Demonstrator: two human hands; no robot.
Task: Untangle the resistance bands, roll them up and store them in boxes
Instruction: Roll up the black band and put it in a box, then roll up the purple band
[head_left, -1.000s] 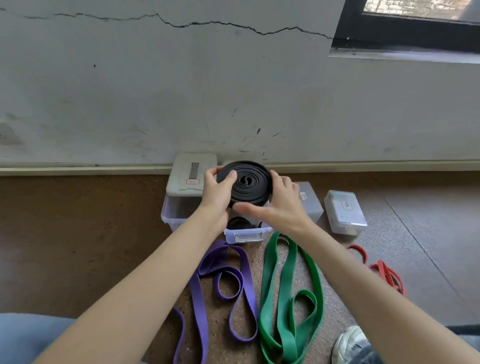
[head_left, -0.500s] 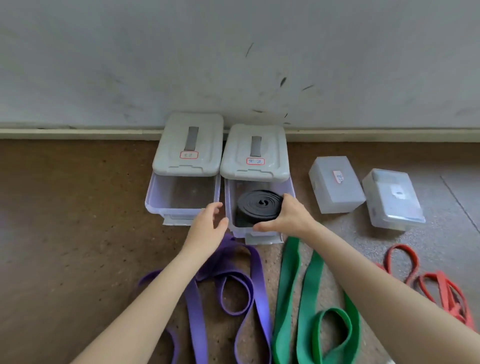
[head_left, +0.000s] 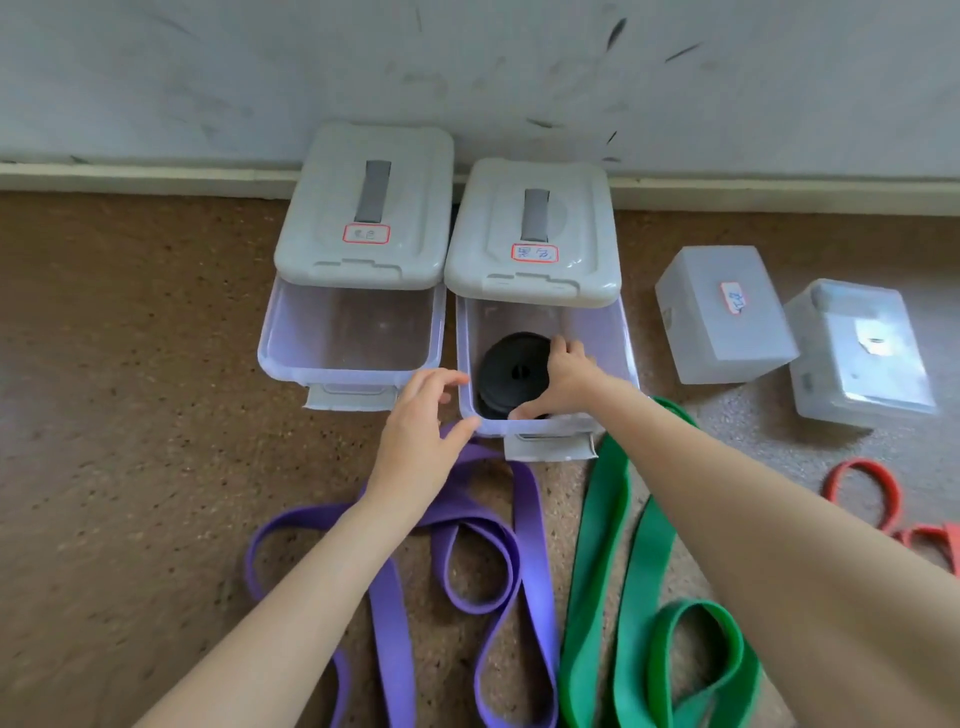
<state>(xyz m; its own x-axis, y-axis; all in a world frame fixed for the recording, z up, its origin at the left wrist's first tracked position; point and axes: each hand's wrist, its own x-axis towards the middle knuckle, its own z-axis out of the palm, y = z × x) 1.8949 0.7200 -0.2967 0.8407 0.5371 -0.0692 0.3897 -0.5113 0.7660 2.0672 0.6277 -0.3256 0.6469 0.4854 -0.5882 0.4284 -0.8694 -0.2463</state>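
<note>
Holding the black rolled band (head_left: 511, 374), a flat tight coil, inside the right-hand box (head_left: 621, 358), my right grip (head_left: 563, 376) pinches its edge; left grip (head_left: 421, 421) spread beside that box.

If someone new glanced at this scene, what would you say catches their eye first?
Most likely the black rolled band, gripped by the right hand inside the right open box by the wall. The left hand hovers open at that box's near left corner. Next come the bright loose bands on the floor: purple beneath the left arm, green beside it.
</note>
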